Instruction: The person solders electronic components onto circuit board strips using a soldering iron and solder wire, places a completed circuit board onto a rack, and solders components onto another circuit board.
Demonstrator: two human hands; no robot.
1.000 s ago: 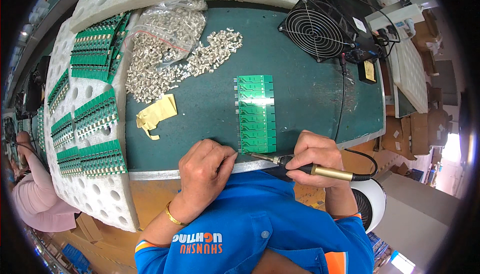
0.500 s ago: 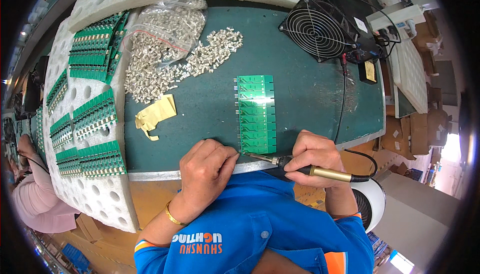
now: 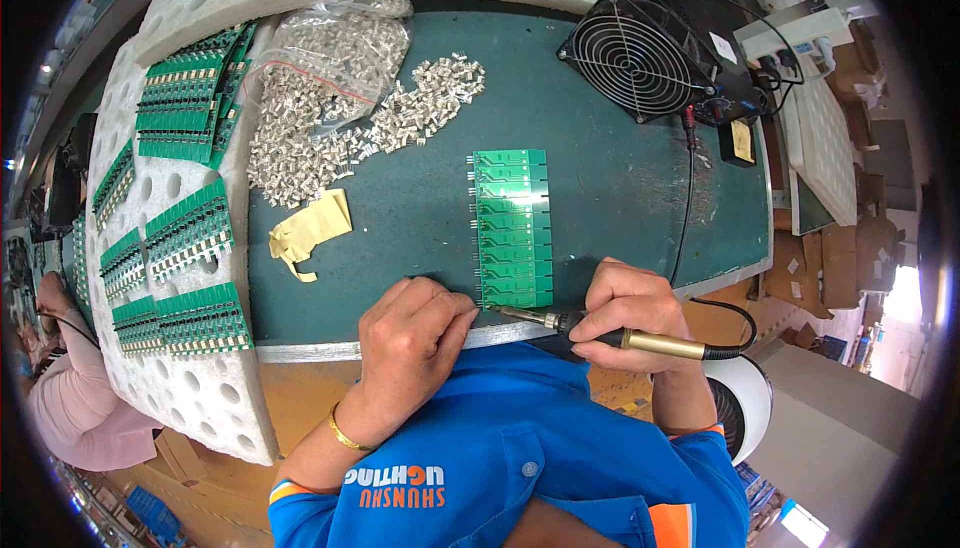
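Observation:
A green circuit board panel (image 3: 513, 228) lies on the dark green tabletop, with a row of small metal pins along its left edge. My right hand (image 3: 632, 316) grips a soldering iron (image 3: 660, 345) with a gold-coloured handle; its tip points left and reaches the board's near left corner. Beside that corner my left hand (image 3: 415, 333) is closed, thumb and forefinger pinched together close to the iron's tip. Whatever sits in that pinch is too small or hidden to make out.
Small metal connectors (image 3: 310, 143) lie heaped at the back left, partly under a clear plastic bag (image 3: 345, 48). Yellow paper (image 3: 312, 233) rests nearer. White foam (image 3: 215, 388) holds several finished-looking boards (image 3: 190, 233). A black fan (image 3: 635, 53) stands back right. Another person's arm (image 3: 75, 368) shows far left.

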